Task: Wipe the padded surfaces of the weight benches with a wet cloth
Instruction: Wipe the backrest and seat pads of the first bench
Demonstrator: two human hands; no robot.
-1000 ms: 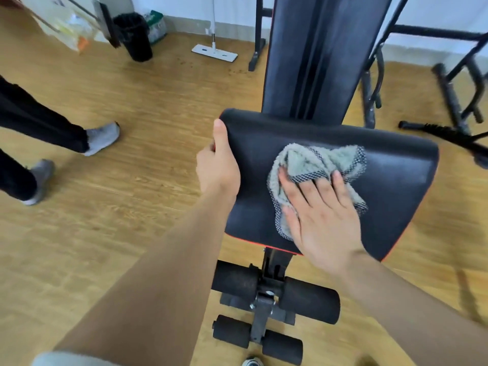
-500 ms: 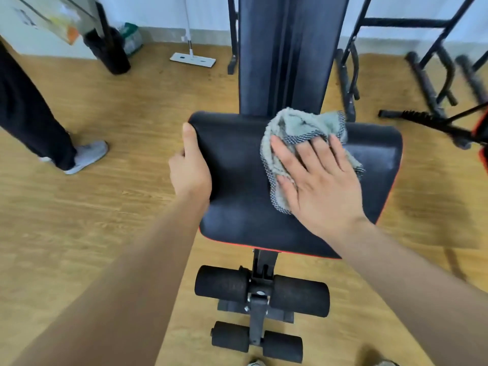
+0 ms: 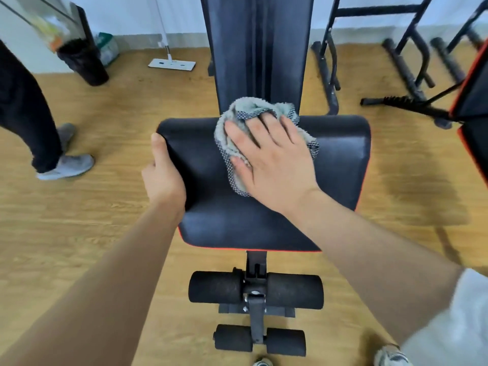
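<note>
A black padded bench seat [image 3: 340, 159] with a red lower trim fills the middle of the head view. Its raised black backrest [image 3: 256, 48] rises behind it. A crumpled grey cloth [image 3: 250, 107] lies at the seat's far edge, where seat meets backrest. My right hand [image 3: 272, 159] presses flat on the cloth with fingers spread and straight. My left hand [image 3: 163, 175] grips the seat's left edge, thumb on top and fingers curled under the pad.
Black foam leg rollers [image 3: 216, 286] sit below the seat. Another person's legs and grey shoes [image 3: 66, 165] stand at left. A flat mop [image 3: 171, 63] and black bin [image 3: 84, 62] are by the far wall. Black metal frames [image 3: 330, 75] and another red-trimmed pad [image 3: 472, 101] are at right.
My right hand has pushed the cloth from the middle of the seat up to its far edge by the backrest. The left hand keeps its grip. The other person has stepped nearer.
</note>
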